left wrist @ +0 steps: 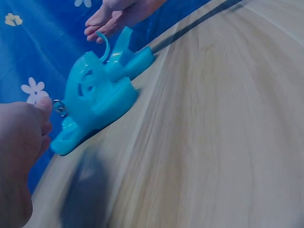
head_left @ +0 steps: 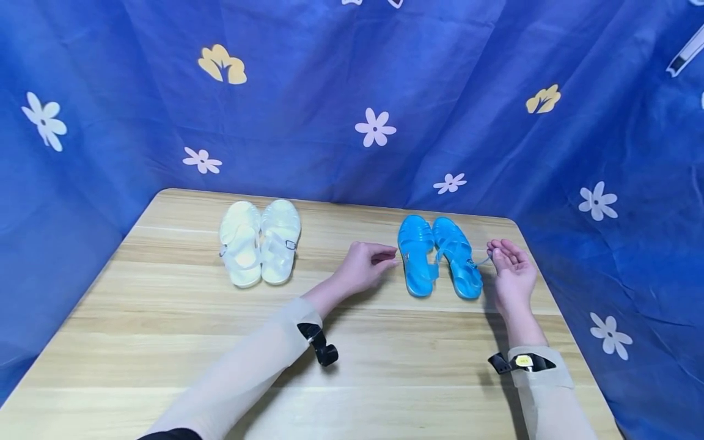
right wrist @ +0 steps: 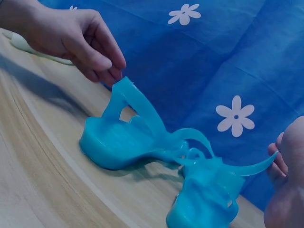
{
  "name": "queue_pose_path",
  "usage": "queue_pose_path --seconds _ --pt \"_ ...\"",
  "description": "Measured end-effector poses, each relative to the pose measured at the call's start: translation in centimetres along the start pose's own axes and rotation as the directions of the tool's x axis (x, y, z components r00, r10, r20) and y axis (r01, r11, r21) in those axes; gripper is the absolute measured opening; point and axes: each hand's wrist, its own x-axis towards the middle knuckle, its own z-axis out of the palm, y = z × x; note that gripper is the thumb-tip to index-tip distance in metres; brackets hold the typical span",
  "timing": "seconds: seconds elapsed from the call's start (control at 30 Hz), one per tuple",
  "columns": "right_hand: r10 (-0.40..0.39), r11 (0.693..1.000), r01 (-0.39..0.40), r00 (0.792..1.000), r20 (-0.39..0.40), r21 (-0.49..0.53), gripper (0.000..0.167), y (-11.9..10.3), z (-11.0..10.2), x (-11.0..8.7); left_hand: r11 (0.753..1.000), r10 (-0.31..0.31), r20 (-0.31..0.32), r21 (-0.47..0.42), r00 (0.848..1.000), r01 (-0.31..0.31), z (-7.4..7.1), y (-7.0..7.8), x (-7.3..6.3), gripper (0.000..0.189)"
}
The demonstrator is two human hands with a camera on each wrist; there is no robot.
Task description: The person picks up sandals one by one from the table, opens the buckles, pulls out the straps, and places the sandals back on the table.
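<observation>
A pair of blue jelly sandals lies at the back right of the table. My right hand point(head_left: 515, 278) pinches the loose end of the ankle strap point(right wrist: 254, 167) of the right blue sandal point(head_left: 459, 260), and the strap stretches out to the side. On the other side, my left hand point(head_left: 363, 266) is at the outer edge of the left blue sandal point(head_left: 416, 253), thumb and forefinger slightly parted. Its fingertips come close to the small metal buckle point(left wrist: 60, 108) in the left wrist view.
A pair of white jelly sandals point(head_left: 242, 244) stands side by side at the back left of the wooden table point(head_left: 385, 366). Blue curtain point(head_left: 308, 91) with flower prints hangs behind the table and along its sides.
</observation>
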Motion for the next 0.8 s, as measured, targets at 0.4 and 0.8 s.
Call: queue_pose_path --seconds 0.4,0.8 --pt "-0.14 0.986 0.154 0.973 0.181 -0.064 0.029 -1.5 3.5 -1.8 0.999 0.035 -0.068 -0.01 0.997 -0.036 -5.1 1.1 -2.9 0.029" --pt "-0.183 0.978 0.207 0.902 0.39 -0.02 0.026 -1.0 7.8 -4.5 0.998 0.061 -0.139 0.02 0.988 -0.059 -10.7 2.3 -5.3 0.028"
